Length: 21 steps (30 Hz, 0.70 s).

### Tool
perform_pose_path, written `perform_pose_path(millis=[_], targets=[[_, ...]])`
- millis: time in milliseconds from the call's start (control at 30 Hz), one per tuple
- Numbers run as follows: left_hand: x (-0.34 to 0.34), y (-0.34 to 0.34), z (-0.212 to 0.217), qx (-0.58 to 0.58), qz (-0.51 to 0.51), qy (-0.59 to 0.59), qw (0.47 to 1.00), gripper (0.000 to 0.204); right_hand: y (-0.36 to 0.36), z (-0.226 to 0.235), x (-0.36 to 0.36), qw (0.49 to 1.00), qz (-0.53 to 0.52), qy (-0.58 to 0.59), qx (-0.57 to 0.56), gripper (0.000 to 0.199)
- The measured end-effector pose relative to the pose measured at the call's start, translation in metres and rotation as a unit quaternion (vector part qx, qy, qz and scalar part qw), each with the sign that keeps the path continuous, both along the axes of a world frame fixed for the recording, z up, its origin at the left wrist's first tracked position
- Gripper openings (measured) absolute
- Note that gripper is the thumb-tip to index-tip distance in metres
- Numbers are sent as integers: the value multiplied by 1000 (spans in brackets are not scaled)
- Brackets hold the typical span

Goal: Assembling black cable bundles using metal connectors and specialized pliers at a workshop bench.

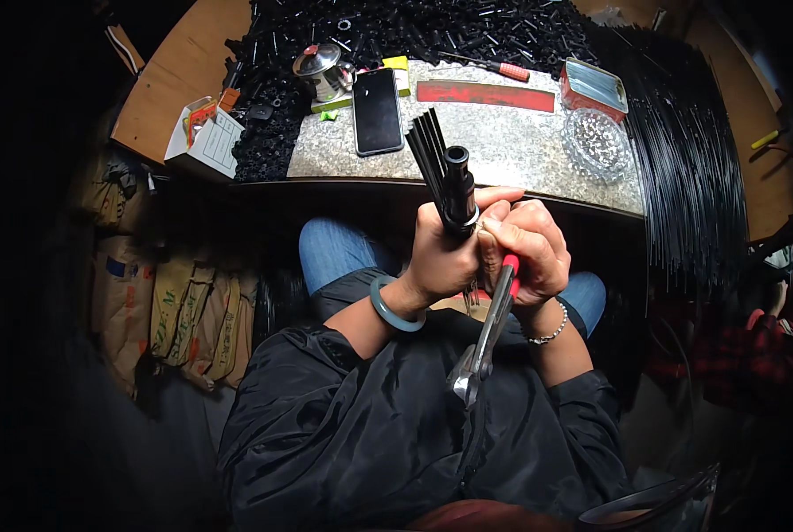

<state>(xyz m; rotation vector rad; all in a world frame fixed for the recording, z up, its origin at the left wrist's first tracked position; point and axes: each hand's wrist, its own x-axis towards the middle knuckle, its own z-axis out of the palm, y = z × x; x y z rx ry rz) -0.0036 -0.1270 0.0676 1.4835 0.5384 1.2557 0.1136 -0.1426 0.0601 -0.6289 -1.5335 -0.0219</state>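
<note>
My left hand is closed around a bundle of thin black rods and a black tube with a hollow end, both standing up out of the fist. They look like parts of an umbrella frame. Against the fist, my right hand pinches at a pale ring or wire on the tube's collar, too small to make out. That same hand keeps pliers with red handles in its palm, their metal jaws hanging down toward my black jacket. Thin rod ends poke out below the hands.
On the grey-topped table lie a phone, a lidded metal pot, a red strip, a red-handled screwdriver, a clear dish and a box. Black parts heap behind; long black rods overhang the right edge.
</note>
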Motion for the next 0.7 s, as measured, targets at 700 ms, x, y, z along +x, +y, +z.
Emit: perform_pose_path(millis=[700], targets=[[-3,2,-4,23,9,21,999,30,-4,7,2,997,19,-6,-70,24]])
